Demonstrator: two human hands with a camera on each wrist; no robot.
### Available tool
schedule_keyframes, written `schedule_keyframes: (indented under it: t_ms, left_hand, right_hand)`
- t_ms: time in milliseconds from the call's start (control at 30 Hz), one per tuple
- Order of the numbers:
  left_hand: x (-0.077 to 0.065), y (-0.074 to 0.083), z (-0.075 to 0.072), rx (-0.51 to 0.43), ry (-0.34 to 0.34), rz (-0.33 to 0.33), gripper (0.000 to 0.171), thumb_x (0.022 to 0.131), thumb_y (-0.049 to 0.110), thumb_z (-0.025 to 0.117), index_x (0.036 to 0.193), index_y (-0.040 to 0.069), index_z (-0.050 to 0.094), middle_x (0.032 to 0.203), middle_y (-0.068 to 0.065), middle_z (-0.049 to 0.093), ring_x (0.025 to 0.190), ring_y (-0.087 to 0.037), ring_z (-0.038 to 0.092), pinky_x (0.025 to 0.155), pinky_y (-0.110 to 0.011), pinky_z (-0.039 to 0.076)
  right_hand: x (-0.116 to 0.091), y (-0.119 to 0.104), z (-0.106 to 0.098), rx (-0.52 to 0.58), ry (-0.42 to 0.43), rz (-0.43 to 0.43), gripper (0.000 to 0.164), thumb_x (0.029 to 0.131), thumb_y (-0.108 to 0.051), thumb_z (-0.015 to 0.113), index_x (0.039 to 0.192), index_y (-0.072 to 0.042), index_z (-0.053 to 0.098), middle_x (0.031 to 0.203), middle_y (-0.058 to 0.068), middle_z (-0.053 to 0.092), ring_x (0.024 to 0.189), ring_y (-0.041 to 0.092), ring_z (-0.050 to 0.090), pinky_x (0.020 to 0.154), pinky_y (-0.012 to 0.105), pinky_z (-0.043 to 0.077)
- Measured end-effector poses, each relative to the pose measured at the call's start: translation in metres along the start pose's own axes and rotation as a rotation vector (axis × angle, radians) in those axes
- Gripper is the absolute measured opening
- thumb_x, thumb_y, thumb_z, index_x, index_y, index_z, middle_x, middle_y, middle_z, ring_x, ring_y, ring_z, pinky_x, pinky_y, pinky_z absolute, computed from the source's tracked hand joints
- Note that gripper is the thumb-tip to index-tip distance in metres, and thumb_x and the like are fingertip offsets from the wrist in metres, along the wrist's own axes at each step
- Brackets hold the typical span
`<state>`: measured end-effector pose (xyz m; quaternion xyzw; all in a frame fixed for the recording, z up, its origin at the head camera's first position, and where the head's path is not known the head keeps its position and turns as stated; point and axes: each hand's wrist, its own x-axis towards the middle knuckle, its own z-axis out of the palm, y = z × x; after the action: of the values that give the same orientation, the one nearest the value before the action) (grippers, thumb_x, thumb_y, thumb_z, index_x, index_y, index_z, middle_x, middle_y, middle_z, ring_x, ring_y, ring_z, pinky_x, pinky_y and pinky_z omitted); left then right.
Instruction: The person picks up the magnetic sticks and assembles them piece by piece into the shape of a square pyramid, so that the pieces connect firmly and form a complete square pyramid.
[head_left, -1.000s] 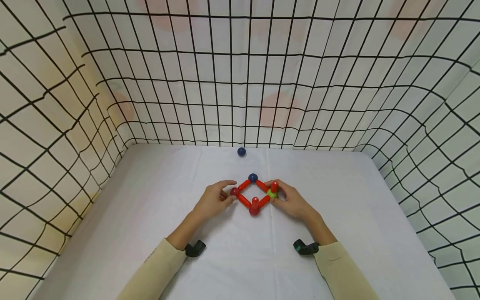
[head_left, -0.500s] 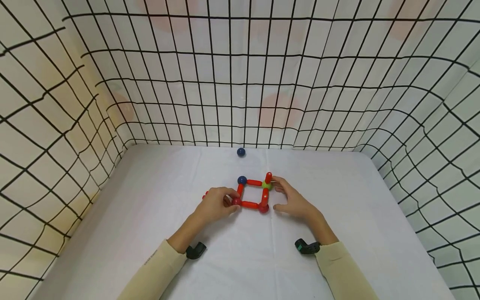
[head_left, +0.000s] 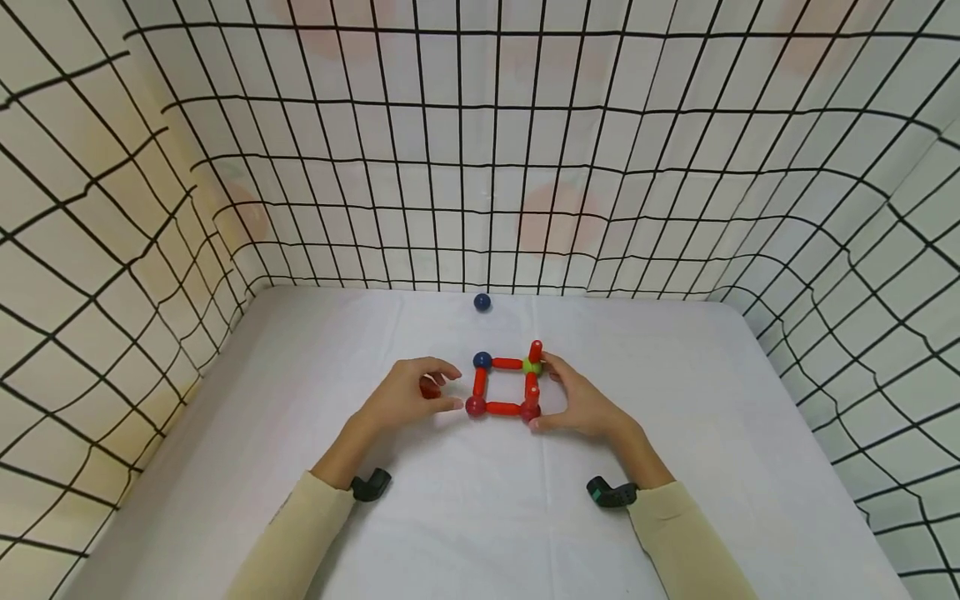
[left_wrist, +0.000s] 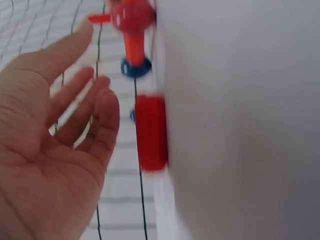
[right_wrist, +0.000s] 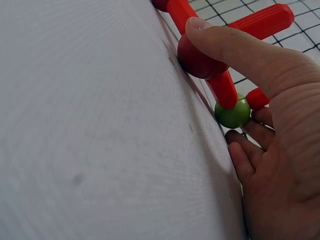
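White cloth (head_left: pixel 495 517) spreads beneath, black netting (head_left: pixel 458 32) behind and at both sides; near the cloth's middle lies a square frame (head_left: pixel 507 364) of red rods (head_left: pixel 502 408) and coloured balls (head_left: pixel 482 361); the right hand (head_left: pixel 581 407) spans its right side, pinching it between thumb, on a red ball (right_wrist: pixel 197 62), and fingers, at the green ball (head_left: pixel 532 367); the left hand (head_left: pixel 405 390) holds nothing, its fingers loosely bent beside the left corner, near a separate red rod (left_wrist: pixel 151 133); the pieces look light and stiff, the balls smooth and perhaps slippery; the joints could swivel or part, so a gentle hold on the corner balls should serve best.
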<state>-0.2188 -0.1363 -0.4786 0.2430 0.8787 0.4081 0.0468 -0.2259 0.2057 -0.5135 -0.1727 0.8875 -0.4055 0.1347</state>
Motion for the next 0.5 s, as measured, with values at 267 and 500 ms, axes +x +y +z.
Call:
schedule_keyframes:
  t_ms: [267, 500]
  left_hand:
    - [-0.006, -0.028, -0.027, 0.039, -0.03, -0.043, 0.021, 0.101, 0.013, 0.064, 0.119, 0.015, 0.076, 0.12, 0.002, 0.072, 0.112, -0.017, 0.066, 0.099, -0.039, 0.058]
    - [-0.009, -0.036, -0.034, 0.073, -0.069, -0.081, 0.022, 0.101, 0.013, 0.065, 0.119, 0.016, 0.076, 0.12, 0.001, 0.074, 0.119, -0.021, 0.066, 0.107, -0.045, 0.053]
  right_hand:
    - [-0.002, -0.004, 0.001, 0.003, 0.004, 0.015, 0.12, 0.07, -0.053, 0.091, 0.164, -0.022, 0.022, 0.166, 0.007, 0.035, 0.152, 0.036, 0.036, 0.121, 0.062, 0.031]
    - [-0.003, -0.005, 0.0, -0.001, 0.005, 0.022, 0.121, 0.07, -0.054, 0.091, 0.164, -0.022, 0.021, 0.167, 0.007, 0.033, 0.152, 0.035, 0.035, 0.122, 0.061, 0.03]
